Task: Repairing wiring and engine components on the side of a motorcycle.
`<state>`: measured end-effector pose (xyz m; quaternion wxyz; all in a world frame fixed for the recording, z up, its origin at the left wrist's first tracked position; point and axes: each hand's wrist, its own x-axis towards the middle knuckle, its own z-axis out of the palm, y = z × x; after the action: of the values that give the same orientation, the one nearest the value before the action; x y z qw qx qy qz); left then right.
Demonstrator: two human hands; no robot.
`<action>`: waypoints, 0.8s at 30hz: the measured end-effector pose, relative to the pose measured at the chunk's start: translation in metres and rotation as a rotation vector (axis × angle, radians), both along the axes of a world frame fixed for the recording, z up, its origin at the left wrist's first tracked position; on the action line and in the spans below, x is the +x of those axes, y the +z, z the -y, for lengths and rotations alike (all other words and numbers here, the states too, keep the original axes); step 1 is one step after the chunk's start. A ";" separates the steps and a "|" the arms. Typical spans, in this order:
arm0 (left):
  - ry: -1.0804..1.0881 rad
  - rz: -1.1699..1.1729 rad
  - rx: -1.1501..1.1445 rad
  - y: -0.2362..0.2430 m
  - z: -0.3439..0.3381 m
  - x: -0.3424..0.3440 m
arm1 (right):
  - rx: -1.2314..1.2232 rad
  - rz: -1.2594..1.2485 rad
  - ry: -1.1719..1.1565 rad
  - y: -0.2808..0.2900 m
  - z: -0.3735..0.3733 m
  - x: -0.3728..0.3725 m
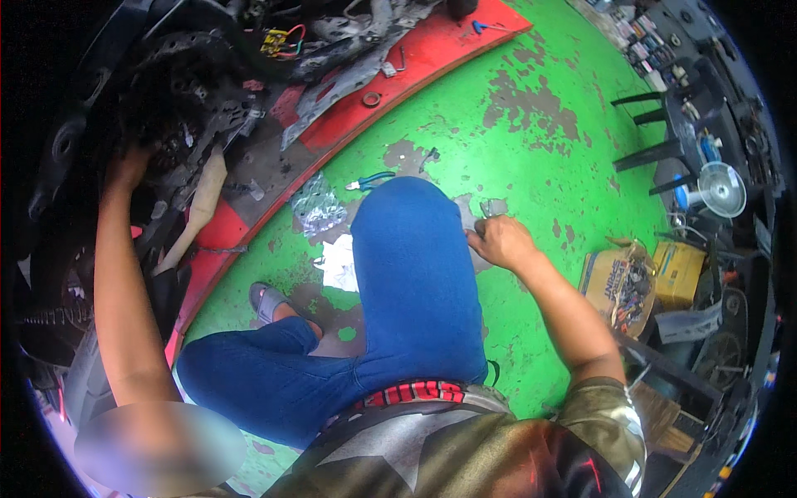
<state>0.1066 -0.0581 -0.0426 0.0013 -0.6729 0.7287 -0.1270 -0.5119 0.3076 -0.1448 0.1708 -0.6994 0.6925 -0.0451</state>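
My left hand reaches into the dark, partly dismantled vehicle body; its fingers are hidden among the parts. A pale wooden-looking piece lies slanting just right of that forearm. My right hand is curled low beside my right knee, with a small silvery metal piece at its fingers; what they grip is not clear. Blue-handled pliers, a crumpled clear plastic bag and a white cloth or paper lie on the green floor left of that knee.
The red platform under the vehicle parts bears a T-handled tool and a rusty ring. At right stand dark plastic chairs, a metal bowl, a cardboard box of parts, a yellow box and a dark frame.
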 end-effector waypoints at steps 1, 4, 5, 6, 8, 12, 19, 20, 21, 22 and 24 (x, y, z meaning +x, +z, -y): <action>0.010 -0.005 0.010 -0.003 -0.004 -0.011 | 0.114 -0.076 0.071 0.002 0.004 -0.003; -0.012 -0.095 -0.010 0.011 -0.024 -0.064 | 0.190 -0.103 0.182 0.010 0.008 -0.010; -0.088 -0.147 -0.047 0.015 -0.027 -0.063 | 0.188 -0.099 0.206 0.009 0.011 -0.010; -0.165 -0.199 -0.084 0.018 -0.032 -0.061 | 0.192 -0.106 0.216 0.008 0.012 -0.011; -0.145 -0.212 -0.104 0.028 -0.048 -0.093 | 0.198 -0.117 0.223 0.007 0.013 -0.014; 0.037 -0.029 -0.010 0.031 -0.048 -0.078 | 0.215 -0.086 0.202 0.010 0.024 -0.006; -0.089 0.085 -0.028 0.016 -0.032 -0.052 | 0.148 -0.070 0.175 0.014 0.042 -0.024; -0.030 0.096 -0.008 0.012 -0.025 -0.047 | 0.180 -0.016 0.078 0.017 0.040 -0.025; 0.021 0.102 0.013 0.006 -0.015 -0.044 | 0.183 -0.021 0.047 0.012 0.034 -0.032; -0.009 0.101 0.020 0.004 -0.008 -0.027 | 0.131 0.019 -0.002 0.002 0.023 -0.037; -0.106 0.145 -0.039 -0.006 0.006 -0.004 | 0.099 0.054 -0.080 -0.015 -0.001 -0.041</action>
<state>0.1022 -0.0639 -0.0487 0.0343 -0.6225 0.7586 -0.1892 -0.5533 0.3091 -0.1599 0.2217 -0.6604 0.7165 -0.0366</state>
